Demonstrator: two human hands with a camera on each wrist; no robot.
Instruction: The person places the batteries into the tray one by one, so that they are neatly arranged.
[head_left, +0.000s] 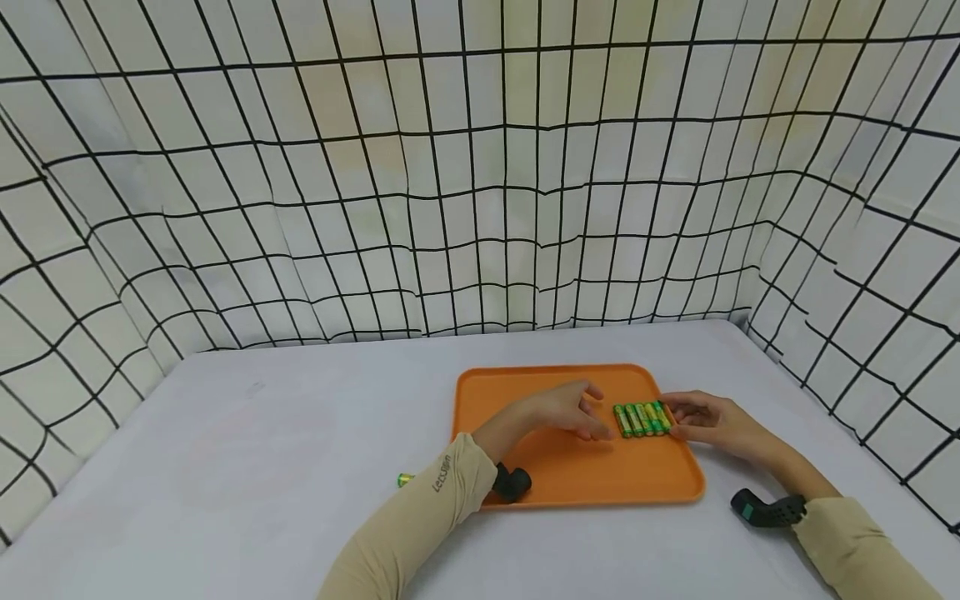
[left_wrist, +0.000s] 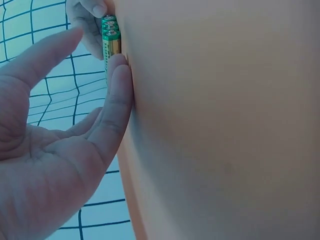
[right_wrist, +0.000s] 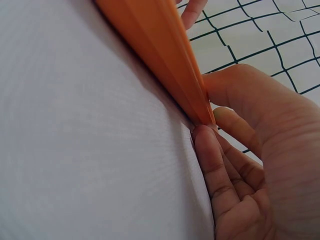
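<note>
Several green-and-gold batteries [head_left: 643, 419] lie side by side in a row at the right end of an orange tray [head_left: 540, 379]. To the left of that row, my left hand [head_left: 566, 410] hovers over the tray, thumb and fingers spread apart and holding nothing. The left wrist view shows the batteries [left_wrist: 111, 42] beyond its fingertips. My right hand [head_left: 708, 421] grips the tray's right rim beside the row. In the right wrist view its thumb reaches over the rim [right_wrist: 192, 60] and its fingers touch the edge; the thumb tip is hidden.
Another battery [head_left: 405, 480] lies on the white table [head_left: 247, 450] left of the tray, partly hidden by my left sleeve [head_left: 420, 508]. A white wall with a black grid [head_left: 480, 208] encloses the table's back and sides. Black wrist devices [head_left: 767, 508] sit on both forearms.
</note>
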